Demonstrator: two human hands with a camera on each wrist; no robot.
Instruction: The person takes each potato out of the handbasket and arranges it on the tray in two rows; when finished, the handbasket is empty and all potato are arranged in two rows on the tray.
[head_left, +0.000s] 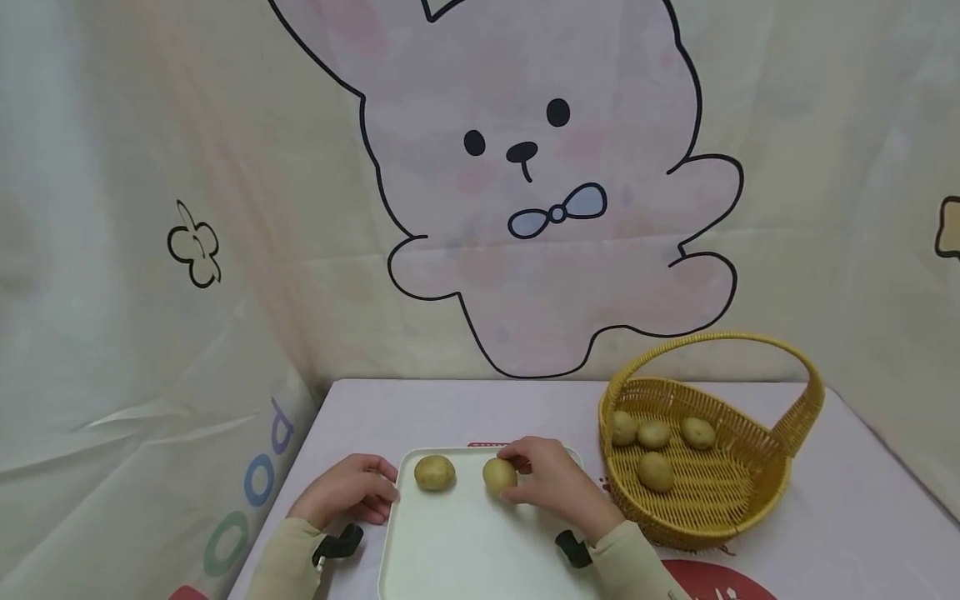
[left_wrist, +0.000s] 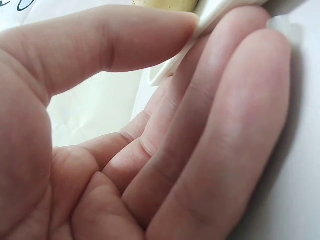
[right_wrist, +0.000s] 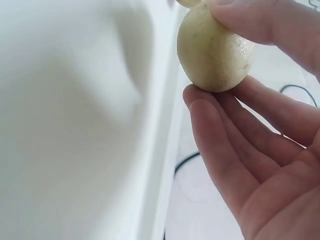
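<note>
Between thumb and fingers, my right hand point(head_left: 551, 483) pinches a round yellowish potato point(head_left: 499, 476) over the far part of the white tray point(head_left: 480, 542). The right wrist view shows the potato point(right_wrist: 212, 50) with the thumb on its upper side and fingertips against its lower side. My left hand point(head_left: 356, 490) grips the tray's left edge. Up close in the left wrist view, the thumb point(left_wrist: 125, 37) meets the rim from one side and the fingers from the other. Another potato point(head_left: 434, 472) lies on the tray near its far left corner.
Right of the tray stands a yellow woven basket point(head_left: 720, 500) with a tall arched handle point(head_left: 720, 337). Several potatoes point(head_left: 656, 472) lie inside it. The table point(head_left: 435, 408) has a pale cover with red prints, and a cartoon-printed curtain point(head_left: 810, 292) hangs behind.
</note>
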